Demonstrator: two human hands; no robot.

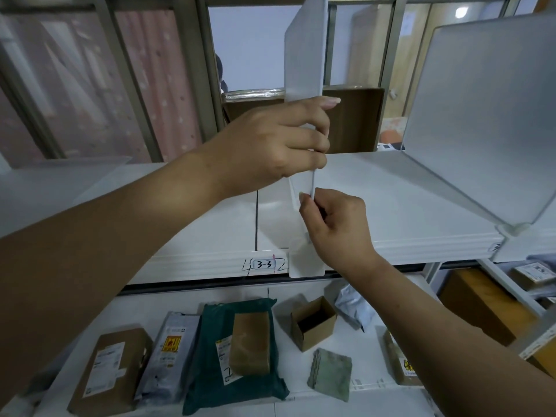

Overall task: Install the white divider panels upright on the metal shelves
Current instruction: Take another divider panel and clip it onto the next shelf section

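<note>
A white divider panel (305, 52) stands upright, edge-on, in the middle of the white metal shelf (406, 200). My left hand (276, 142) grips its front edge at mid-height, fingers wrapped around it. Lower down, my right hand (334, 224) pinches the same edge just above the panel's white foot clip (305, 264), which hangs over the shelf's front lip beside a label reading 3-3. A second divider panel (487, 115) stands upright on the shelf at the right, and a third (45, 191) shows at the far left.
The lower shelf (373, 383) holds several parcels: a brown box (111, 371), a green mailer bag (210, 377), a small open carton (313, 323), a grey pouch (331, 374). A large cardboard box (355, 118) sits behind the shelf. Grey shelf uprights (207, 70) rise behind.
</note>
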